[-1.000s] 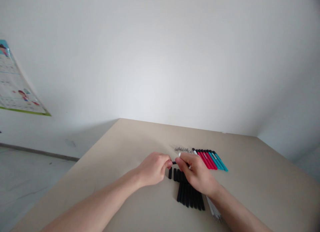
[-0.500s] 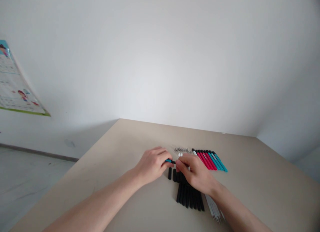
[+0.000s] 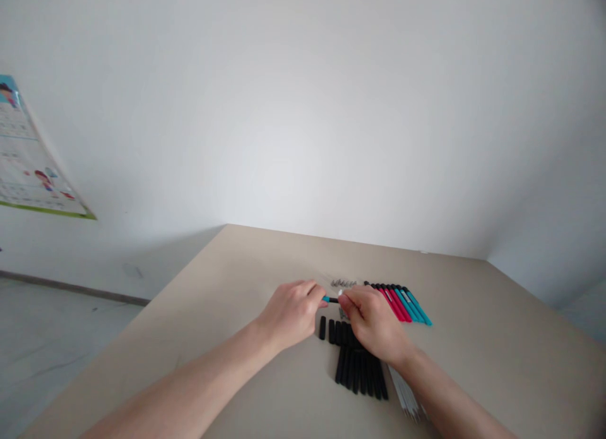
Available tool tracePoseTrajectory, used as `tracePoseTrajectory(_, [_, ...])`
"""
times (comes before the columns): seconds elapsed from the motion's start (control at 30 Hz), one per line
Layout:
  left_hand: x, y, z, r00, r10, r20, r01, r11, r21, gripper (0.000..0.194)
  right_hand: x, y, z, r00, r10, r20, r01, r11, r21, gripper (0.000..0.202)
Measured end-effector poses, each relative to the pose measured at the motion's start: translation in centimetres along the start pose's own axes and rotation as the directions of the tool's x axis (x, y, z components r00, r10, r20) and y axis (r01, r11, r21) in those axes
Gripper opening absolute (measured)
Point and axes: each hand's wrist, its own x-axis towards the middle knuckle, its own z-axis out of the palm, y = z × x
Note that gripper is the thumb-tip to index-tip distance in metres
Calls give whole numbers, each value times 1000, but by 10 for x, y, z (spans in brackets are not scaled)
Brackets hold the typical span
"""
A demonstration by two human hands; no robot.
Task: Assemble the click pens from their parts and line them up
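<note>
A teal pen (image 3: pixel 326 299) with a black end is stretched between my two hands, above the table. My left hand (image 3: pixel 296 309) is closed around its teal barrel, so most of the barrel is hidden. On the other side my right hand (image 3: pixel 372 316) pinches the black end between thumb and fingers. Just below the hands lie short black tubes (image 3: pixel 332 331), with longer black pen barrels (image 3: pixel 354 371) nearer to me. White pen refills (image 3: pixel 403 395) lie partly under my right forearm. Small metal springs (image 3: pixel 343 283) sit beyond my hands.
A row of red and teal pens (image 3: pixel 411 305) with black ends lies right of my right hand. The beige table (image 3: pixel 246 256) meets a white wall (image 3: pixel 293 142) at its far edge. A poster (image 3: pixel 35 167) hangs at the left.
My hands have risen slightly and the left one has turned, showing more of the pen's black part between them. The rows on the table look unchanged.
</note>
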Motion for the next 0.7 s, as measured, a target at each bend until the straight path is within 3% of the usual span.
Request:
tracePoseTrajectory(0.17, [0, 3, -1, 995, 20, 102, -27, 997, 72, 12, -1, -1, 1, 1000, -24, 6, 24, 1000, 2, 36])
tracePoseTrajectory(0.47, [-2, 1, -5, 985, -22, 169, 18, 999, 30, 11, -2, -3, 5, 991, -132, -18, 132, 991, 3, 36])
tracePoseTrajectory(0.6, [-4, -2, -5, 976, -45, 213, 49, 999, -17, 21, -2, -5, 7, 984, -178, -24, 178, 984, -34, 35])
tracePoseTrajectory(0.7, [-3, -7, -6, 989, -30, 145, 37, 998, -52, 19, 0, -7, 5, 983, -178, -36, 177, 983, -38, 35])
